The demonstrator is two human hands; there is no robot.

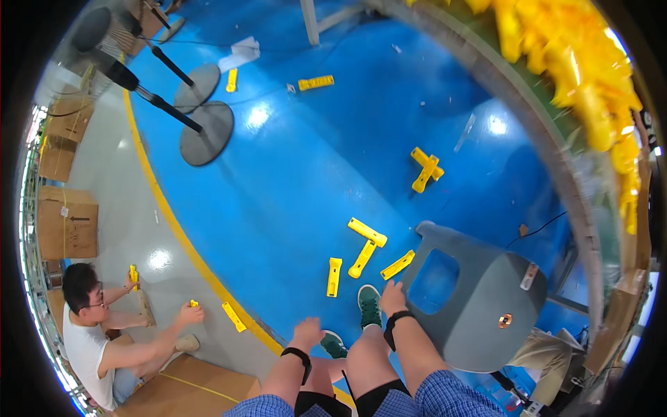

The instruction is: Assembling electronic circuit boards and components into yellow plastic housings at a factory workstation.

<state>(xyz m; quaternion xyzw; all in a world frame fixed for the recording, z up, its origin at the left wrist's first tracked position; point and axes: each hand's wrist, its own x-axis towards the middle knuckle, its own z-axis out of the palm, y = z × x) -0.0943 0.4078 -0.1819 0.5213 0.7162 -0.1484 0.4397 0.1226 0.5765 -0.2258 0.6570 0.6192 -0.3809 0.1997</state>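
My right hand (392,297) is curled against the left edge of a grey plastic chair (486,306), and appears to grip its backrest. A black band circles that wrist. My left hand (307,331) hovers over my knee, fingers loosely apart, holding nothing. My green shoes (369,304) stand on the blue floor (313,174) just beyond my hands. Several yellow plastic pieces (367,233) lie on the floor ahead; the nearest one (397,265) is just above my right hand.
A seated person (90,340) at lower left holds small yellow pieces. Cardboard boxes (67,222) line the left side. Two fan stands with round bases (206,132) stand at the upper left. A heap of yellow parts (577,62) fills the upper right.
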